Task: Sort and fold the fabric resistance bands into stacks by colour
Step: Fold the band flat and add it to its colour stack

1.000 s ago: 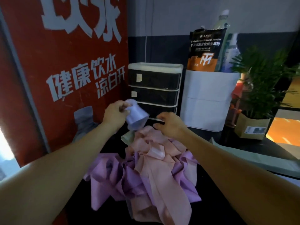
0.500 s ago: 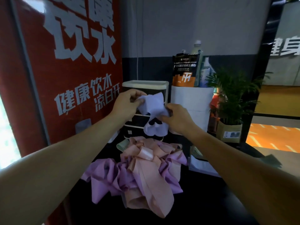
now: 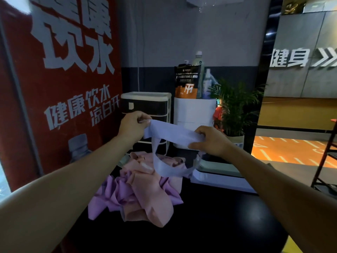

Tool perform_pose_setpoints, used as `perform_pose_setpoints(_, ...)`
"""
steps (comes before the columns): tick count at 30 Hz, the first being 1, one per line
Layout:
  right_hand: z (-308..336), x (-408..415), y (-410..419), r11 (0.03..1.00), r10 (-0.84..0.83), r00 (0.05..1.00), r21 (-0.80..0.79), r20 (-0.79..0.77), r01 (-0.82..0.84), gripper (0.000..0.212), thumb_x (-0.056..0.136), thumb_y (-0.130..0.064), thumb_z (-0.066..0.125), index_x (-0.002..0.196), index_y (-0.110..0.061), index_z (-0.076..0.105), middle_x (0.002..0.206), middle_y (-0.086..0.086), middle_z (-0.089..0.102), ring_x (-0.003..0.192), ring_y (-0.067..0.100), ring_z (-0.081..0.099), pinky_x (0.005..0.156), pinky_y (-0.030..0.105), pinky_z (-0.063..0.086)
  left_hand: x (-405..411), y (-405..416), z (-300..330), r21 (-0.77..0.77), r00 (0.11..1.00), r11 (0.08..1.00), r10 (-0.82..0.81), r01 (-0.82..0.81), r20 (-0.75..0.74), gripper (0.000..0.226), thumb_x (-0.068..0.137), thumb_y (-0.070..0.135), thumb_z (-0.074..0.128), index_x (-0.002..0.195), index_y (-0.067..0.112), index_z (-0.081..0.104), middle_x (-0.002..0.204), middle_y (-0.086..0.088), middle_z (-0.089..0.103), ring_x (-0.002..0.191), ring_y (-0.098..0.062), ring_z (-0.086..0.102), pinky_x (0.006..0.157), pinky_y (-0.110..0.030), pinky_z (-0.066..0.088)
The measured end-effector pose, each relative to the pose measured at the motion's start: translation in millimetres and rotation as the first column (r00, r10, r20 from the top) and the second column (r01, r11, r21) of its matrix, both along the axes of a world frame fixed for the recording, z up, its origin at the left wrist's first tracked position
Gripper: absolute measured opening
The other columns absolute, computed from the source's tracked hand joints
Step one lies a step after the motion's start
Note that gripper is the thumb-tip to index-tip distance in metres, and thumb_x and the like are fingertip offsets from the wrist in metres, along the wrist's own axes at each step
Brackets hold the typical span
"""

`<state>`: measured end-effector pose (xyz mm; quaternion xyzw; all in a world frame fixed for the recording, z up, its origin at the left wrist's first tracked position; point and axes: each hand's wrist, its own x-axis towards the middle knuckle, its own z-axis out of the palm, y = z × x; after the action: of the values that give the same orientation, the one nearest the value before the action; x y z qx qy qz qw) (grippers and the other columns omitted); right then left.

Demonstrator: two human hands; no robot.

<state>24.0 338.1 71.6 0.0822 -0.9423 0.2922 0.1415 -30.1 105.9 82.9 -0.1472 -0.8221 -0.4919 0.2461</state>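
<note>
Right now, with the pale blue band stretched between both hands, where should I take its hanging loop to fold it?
Take the pale blue band at its hanging loop's lowest curve, from the front: it dangles free above the pile.

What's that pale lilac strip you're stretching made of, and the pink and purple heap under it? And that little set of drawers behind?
The pale lilac band, held between the left hand and right hand, looks like soft matte woven fabric: it sags in a limp loop. The pink and purple heap of bands creases and folds likewise. The small white-framed drawer unit seems smooth plastic with dark, possibly translucent fronts.
</note>
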Motion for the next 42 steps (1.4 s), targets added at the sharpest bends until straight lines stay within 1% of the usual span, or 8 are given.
perform_pose_setpoints(4,-5,12,20,0.985,0.079,0.993,-0.159,0.091,-0.064,0.026,0.078,-0.026,0.075,0.067,-0.016,0.053,0.065,-0.002,0.043,0.062,0.011,0.039,0.058,0.026,0.030,4,7,-2,0.012,0.999,1.000,-0.004,0.003,0.033,0.011,0.090,0.007,0.059,0.098,0.005,0.066,0.095,-0.003,0.061,0.091,-0.014,0.054,0.081,-0.026,0.040)
perform_pose_setpoints(14,-5,22,33,0.897,0.066,0.993,-0.442,0.099,-0.016,0.011,0.094,-0.010,0.052,0.083,-0.010,0.054,0.081,0.012,0.056,0.080,0.024,0.052,0.074,0.036,0.042,3,22,-15,-0.027,0.961,0.998,-0.052,0.061,0.271,0.019,0.100,0.018,0.039,0.095,0.009,0.055,0.103,-0.008,0.052,0.097,-0.021,0.047,0.084,-0.029,0.038)
perform_pose_setpoints(18,-6,30,26,0.949,0.069,0.986,-0.316,0.153,-0.017,0.017,0.091,-0.028,0.059,0.095,-0.013,0.053,0.079,0.003,0.051,0.072,0.017,0.047,0.064,0.027,0.038,0,24,-19,0.077,0.942,0.995,-0.089,0.068,0.323,0.023,0.099,0.019,0.036,0.085,0.010,0.052,0.095,-0.011,0.051,0.095,-0.030,0.052,0.095,-0.046,0.046)
perform_pose_setpoints(23,-10,37,36,0.998,0.060,0.970,-0.011,0.237,-0.059,0.051,0.073,-0.019,0.079,0.106,-0.018,0.041,0.093,-0.001,0.045,0.083,0.017,0.049,0.064,0.029,0.038,17,26,-17,0.101,0.862,0.961,-0.275,0.257,0.426,0.036,0.085,0.042,0.063,0.094,0.011,0.049,0.093,-0.005,0.049,0.087,-0.022,0.050,0.068,-0.030,0.042)
perform_pose_setpoints(28,-19,35,50,0.992,-0.044,0.995,-0.116,0.092,0.055,0.036,0.083,-0.002,0.061,0.104,-0.014,0.034,0.091,0.007,0.043,0.069,0.014,0.043,0.056,0.025,0.034,25,14,-22,-0.284,0.854,0.896,-0.171,0.342,0.491,0.065,0.064,0.020,0.085,0.115,0.029,0.045,0.118,-0.003,0.034,0.103,-0.026,0.048,0.071,-0.032,0.049)
perform_pose_setpoints(34,-23,31,62,0.985,-0.135,0.982,-0.126,-0.134,0.119,0.009,0.079,-0.011,0.072,0.078,-0.014,0.063,0.090,0.019,0.062,0.077,0.026,0.054,0.066,0.032,0.044,18,15,-33,-0.124,0.935,0.959,-0.211,0.254,0.286,0.036,0.088,0.020,0.064,0.118,0.018,0.045,0.119,-0.009,0.049,0.097,-0.025,0.055,0.062,-0.023,0.044)
perform_pose_setpoints(38,-19,44,63,0.966,-0.072,0.996,-0.252,-0.047,0.058,0.015,0.078,-0.007,0.073,0.068,-0.018,0.067,0.070,0.003,0.063,0.066,0.015,0.054,0.058,0.022,0.041,22,21,-32,0.105,0.926,0.969,-0.244,0.223,0.289,0.032,0.089,0.018,0.061,0.115,0.015,0.043,0.114,-0.008,0.054,0.100,-0.023,0.057,0.066,-0.025,0.052)
perform_pose_setpoints(42,-22,47,68,0.900,-0.019,0.998,-0.433,0.052,0.040,0.012,0.074,-0.007,0.077,0.071,-0.017,0.071,0.067,-0.005,0.064,0.062,0.007,0.057,0.053,0.015,0.045,25,26,-33,0.381,0.867,0.901,-0.351,0.208,0.355,0.030,0.089,0.008,0.060,0.114,0.007,0.043,0.102,-0.011,0.054,0.079,-0.015,0.055,0.045,-0.016,0.049)
